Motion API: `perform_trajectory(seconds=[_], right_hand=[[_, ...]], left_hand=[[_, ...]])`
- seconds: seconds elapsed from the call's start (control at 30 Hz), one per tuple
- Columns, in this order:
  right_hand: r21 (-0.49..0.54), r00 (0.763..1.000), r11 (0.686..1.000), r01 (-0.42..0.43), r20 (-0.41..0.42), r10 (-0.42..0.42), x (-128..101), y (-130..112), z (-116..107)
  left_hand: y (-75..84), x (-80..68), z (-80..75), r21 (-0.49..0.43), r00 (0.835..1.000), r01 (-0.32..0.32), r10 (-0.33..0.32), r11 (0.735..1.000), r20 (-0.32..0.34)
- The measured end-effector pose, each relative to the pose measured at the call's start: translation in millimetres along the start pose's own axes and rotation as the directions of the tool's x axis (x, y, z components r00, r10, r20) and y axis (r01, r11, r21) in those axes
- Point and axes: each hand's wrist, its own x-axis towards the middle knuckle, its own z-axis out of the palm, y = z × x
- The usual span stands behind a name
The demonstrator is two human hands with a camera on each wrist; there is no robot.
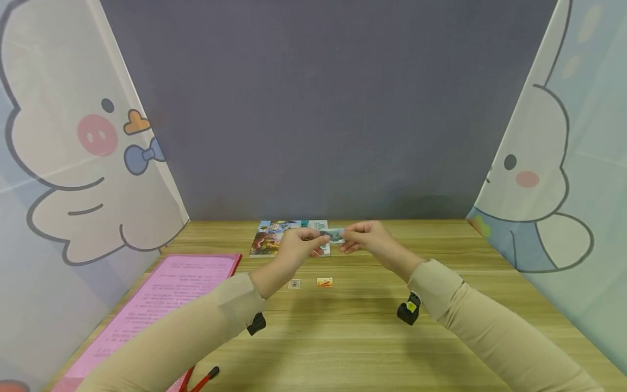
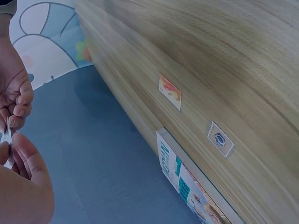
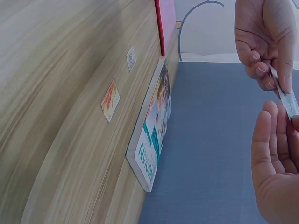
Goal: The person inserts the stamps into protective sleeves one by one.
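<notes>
Between both hands, raised over the far part of the table, is a small blue-green postage stamp (image 1: 333,235) with a pale edge. My left hand (image 1: 294,249) pinches its left end between thumb and fingers, and my right hand (image 1: 371,239) pinches the right end. Seen edge-on in the right wrist view, the stamp (image 3: 290,103) looks thin and flat. Nearer to me, two more stamps lie flat side by side on the wood: a pale one with a round dark motif (image 1: 294,283) and an orange-yellow one (image 1: 325,282).
A thick colourful book (image 1: 274,239) lies at the table's back edge, partly behind my left hand. Along the left side is a pink printed sheet (image 1: 171,294) with a red border. A red pen-like item with a black end (image 1: 206,378) lies near the front. Grey panel (image 1: 323,109) behind.
</notes>
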Motion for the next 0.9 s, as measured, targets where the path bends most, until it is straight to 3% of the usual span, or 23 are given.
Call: perform_trajectory(seconds=[0.23, 0.67, 0.9], right_hand=[[0.003, 0.999, 1.0, 0.009, 0.045, -0.009, -1.4, 1.0, -2.1], [0.025, 0.999, 1.0, 0.016, 0.028, -0.017, -1.3, 3.3, -1.0], [0.058, 0.998, 0.998, -0.005, 0.062, 0.001, -1.0, 5.3, -2.0]], left_hand=[[-0.6, -0.9, -1.0, 0.004, 1.0, 0.014, -0.014, 1.0, 0.006], [-1.6, -1.7, -1.1, -0.011, 1.0, -0.001, 0.001, 1.0, 0.008], [-2.4, -1.0, -2.4, -0.052, 0.999, 0.036, -0.034, 0.998, 0.034]])
